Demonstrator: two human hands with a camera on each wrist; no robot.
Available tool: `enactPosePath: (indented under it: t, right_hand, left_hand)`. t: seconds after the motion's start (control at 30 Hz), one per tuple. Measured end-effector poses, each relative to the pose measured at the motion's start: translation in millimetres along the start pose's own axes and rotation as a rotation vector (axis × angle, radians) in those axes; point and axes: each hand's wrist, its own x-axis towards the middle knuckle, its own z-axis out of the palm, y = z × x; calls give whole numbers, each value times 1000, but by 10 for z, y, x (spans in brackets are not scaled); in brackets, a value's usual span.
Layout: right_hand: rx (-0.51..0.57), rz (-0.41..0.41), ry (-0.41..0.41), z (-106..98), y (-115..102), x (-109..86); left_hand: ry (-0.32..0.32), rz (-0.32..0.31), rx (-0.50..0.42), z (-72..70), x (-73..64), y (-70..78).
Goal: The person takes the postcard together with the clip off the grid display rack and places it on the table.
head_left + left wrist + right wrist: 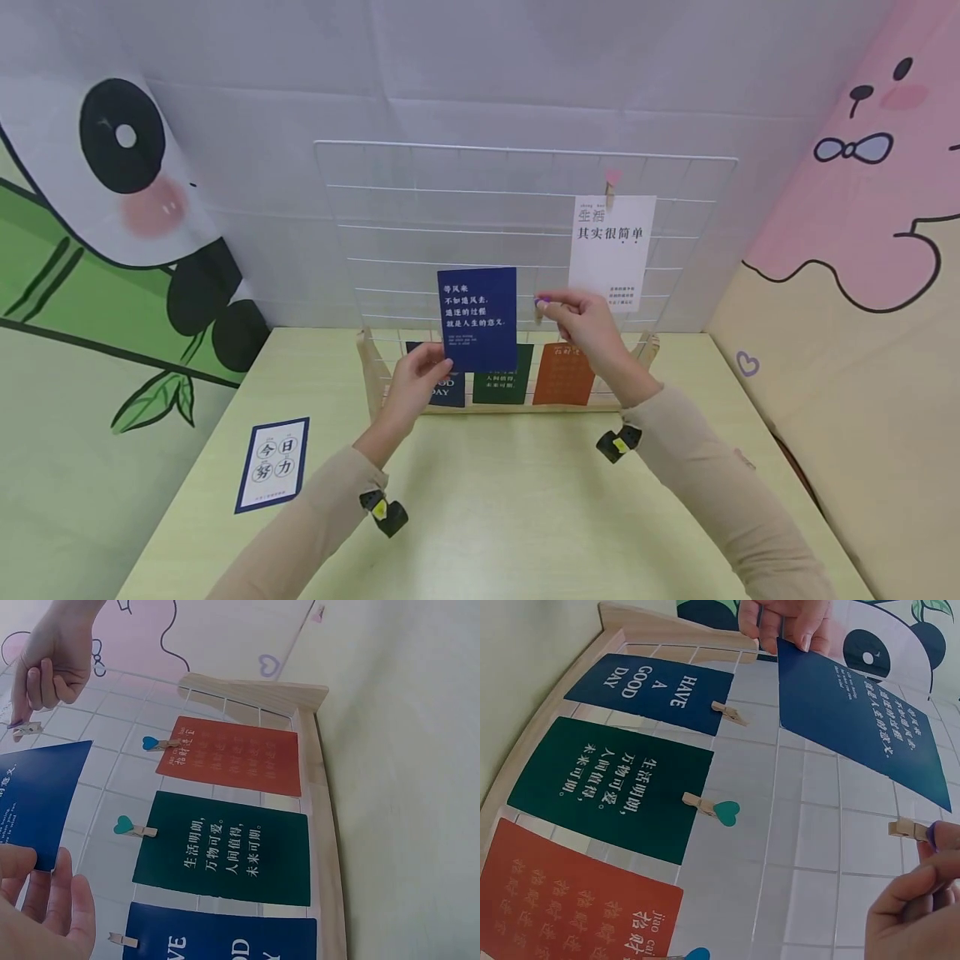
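Note:
My left hand (417,377) pinches a dark blue card (480,317) with white writing by its lower left corner, upright in front of the wire grid (420,229). To the right of that card, my right hand (588,327) pinches a small wooden clothespin (909,829) with a purple decoration, apart from the card. Behind and below, three cards hang clipped in a row: a navy card (656,691), a green card (225,847) and an orange card (234,756). Higher on the right, a white card (612,242) hangs from a clothespin with a pink heart.
The grid stands in a wooden base (517,409) at the back of the pale table (517,517). A white card with a blue border (273,463) lies on the table at the left. Cartoon-printed walls enclose the table on both sides.

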Motion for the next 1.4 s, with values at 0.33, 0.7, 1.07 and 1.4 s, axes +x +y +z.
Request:
enactPosePath:
  t: [0.33,0.7,1.07,1.4]
  right_hand:
    - [-27,30,1,-17,134,-30]
    - [-44,58,-23,-65,306,-94]
    - [-60,141,-10,-95,429,-151]
    - [-74,160,4,-176,590,-240]
  left_hand:
    - [-1,-21,8,-7,-49,-68]
    - [1,-32,-13,-29,-102,-184]
    - [14,-64,-16,-60,-167,-291]
    - [43,-83,-37,-96,-228,-440]
